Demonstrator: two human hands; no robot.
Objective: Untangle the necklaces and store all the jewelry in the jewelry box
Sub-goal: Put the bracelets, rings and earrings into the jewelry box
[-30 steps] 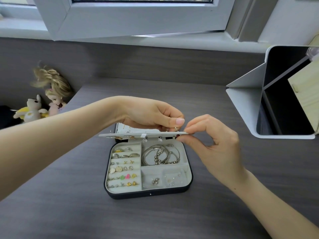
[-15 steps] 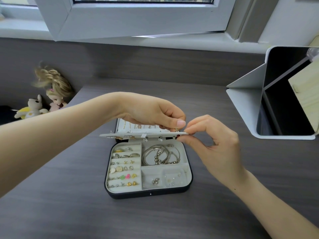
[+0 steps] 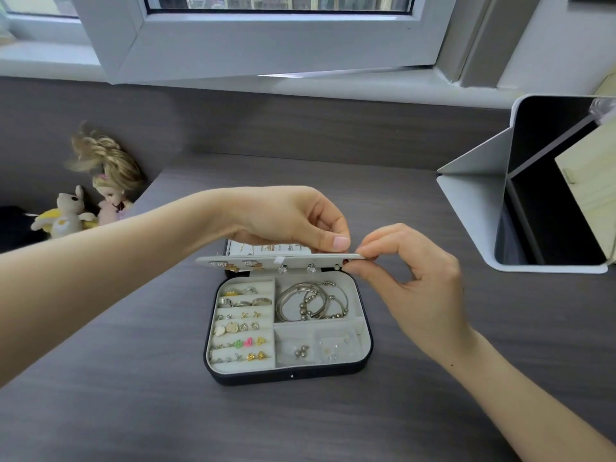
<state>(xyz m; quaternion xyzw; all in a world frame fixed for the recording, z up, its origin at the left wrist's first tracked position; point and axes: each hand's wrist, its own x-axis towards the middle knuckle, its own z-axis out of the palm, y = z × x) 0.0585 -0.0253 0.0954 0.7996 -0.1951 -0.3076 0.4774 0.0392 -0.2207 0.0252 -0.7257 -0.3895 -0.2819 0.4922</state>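
A dark jewelry box [image 3: 290,375] lies open on the desk, lined in pale grey. Rings and small earrings [image 3: 241,328] fill its left rows, silver bangles [image 3: 311,301] lie in the upper right compartment, and tiny pieces sit in the lower right one. Above it a flat grey earring panel [image 3: 266,260] is held level, with studs hanging under it. My left hand [image 3: 293,221] pinches the panel's top near its right end. My right hand [image 3: 413,278] pinches the right tip, by a small dark red stud. The lid behind shows chains, mostly hidden.
A white open-topped organiser [image 3: 540,195] with dark compartments stands at the right. A doll [image 3: 111,181] and a small plush toy [image 3: 65,216] sit at the far left against the back wall. An open window frame [image 3: 266,41] hangs over the desk's rear.
Both hands stay on the panel's right end; the left hand's fingers have shifted slightly along it. The box and panel have not moved.
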